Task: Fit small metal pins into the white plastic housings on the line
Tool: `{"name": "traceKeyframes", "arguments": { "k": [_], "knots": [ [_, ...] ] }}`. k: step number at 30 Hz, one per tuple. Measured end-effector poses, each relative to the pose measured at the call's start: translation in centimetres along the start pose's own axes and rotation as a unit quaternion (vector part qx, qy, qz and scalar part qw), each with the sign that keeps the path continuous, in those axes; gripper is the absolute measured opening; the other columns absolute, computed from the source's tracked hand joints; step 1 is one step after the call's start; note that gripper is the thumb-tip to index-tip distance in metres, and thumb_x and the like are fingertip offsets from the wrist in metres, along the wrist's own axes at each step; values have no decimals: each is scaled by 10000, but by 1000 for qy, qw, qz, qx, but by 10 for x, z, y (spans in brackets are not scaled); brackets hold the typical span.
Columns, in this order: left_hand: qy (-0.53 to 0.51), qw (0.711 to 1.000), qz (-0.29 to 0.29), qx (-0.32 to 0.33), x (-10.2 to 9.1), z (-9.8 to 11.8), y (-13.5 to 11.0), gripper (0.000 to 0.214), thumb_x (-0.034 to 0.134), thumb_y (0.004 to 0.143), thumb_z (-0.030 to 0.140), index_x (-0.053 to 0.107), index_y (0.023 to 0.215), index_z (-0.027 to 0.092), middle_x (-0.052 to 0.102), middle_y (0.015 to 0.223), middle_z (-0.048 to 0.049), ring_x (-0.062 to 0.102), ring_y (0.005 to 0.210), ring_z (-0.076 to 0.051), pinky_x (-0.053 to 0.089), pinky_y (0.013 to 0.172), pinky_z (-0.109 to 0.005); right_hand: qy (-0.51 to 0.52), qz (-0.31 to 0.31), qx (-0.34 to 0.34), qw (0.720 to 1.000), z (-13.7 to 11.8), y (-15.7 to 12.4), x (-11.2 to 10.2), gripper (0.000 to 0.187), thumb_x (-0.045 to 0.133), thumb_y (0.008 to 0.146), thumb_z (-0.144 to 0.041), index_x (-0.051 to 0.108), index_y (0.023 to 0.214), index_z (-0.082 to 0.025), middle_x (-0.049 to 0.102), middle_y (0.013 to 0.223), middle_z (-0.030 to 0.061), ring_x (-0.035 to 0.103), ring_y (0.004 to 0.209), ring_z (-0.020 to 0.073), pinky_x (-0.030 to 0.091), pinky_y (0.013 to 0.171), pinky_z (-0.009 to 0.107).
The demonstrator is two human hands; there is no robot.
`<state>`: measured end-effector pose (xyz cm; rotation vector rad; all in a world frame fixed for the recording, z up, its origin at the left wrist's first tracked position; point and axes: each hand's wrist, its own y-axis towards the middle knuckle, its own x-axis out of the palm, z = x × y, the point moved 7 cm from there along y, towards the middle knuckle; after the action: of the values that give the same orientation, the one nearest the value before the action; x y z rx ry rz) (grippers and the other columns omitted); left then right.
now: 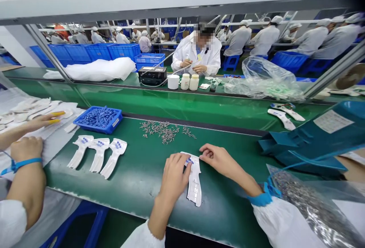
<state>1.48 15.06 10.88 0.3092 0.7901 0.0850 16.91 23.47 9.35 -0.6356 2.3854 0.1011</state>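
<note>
Green assembly bench [134, 191], near side
Blue tray [116, 123] far left, loose metal bits [162, 132] centre, three white cutout pieces [99, 153] nearer left.

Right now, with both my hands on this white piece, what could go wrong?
Your left hand and right hand are working near the loose metal parts spread unboxed on the green bench, so a careless reach might scatter them. The thin white piece might also crease or shift if pressed unevenly.
</note>
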Motion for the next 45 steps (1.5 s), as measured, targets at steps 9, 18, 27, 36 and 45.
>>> {"name": "traceKeyframes", "arguments": {
  "k": [9,18,27,36,45],
  "knots": [
    [30,998,47,-40,-32,-25,-58,243,410,1003,173,613,1126,228,637,1090,-70,572,1053,-231,473,916,-400,35,-44,37,998,-8,-41,4,294,571,907,-475,716,873,-222,743,852,36,670,801,222,467,692,298],
    [-7,999,-1,-34,-23,-5,-58,175,501,990,225,606,1130,225,672,1053,-57,603,997,-218,483,872,-369,131,-126,57,982,-22,-50,35,246,620,877,-431,736,931,-221,763,957,55,693,906,243,512,811,309],
    [-28,999,-22,1,-5,21,-58,167,487,997,234,649,961,214,685,926,-50,611,860,-198,471,779,-337,128,-161,47,978,-45,-57,38,211,603,891,-397,699,842,-216,725,830,20,646,795,194,481,721,265],
    [33,999,-31,2,1,12,-61,330,551,957,253,549,1286,227,623,1238,-103,530,1195,-273,473,982,-451,-6,-168,45,985,-36,-49,38,222,532,918,-369,664,815,-222,663,717,3,572,649,171,371,568,257],
    [50,997,-64,-7,9,6,-62,343,614,925,269,557,1262,244,649,1226,-75,509,1236,-291,471,997,-474,-114,-142,26,983,-39,-40,43,139,532,904,-279,629,813,-239,691,771,27,621,729,207,363,606,275]
  ]
}}
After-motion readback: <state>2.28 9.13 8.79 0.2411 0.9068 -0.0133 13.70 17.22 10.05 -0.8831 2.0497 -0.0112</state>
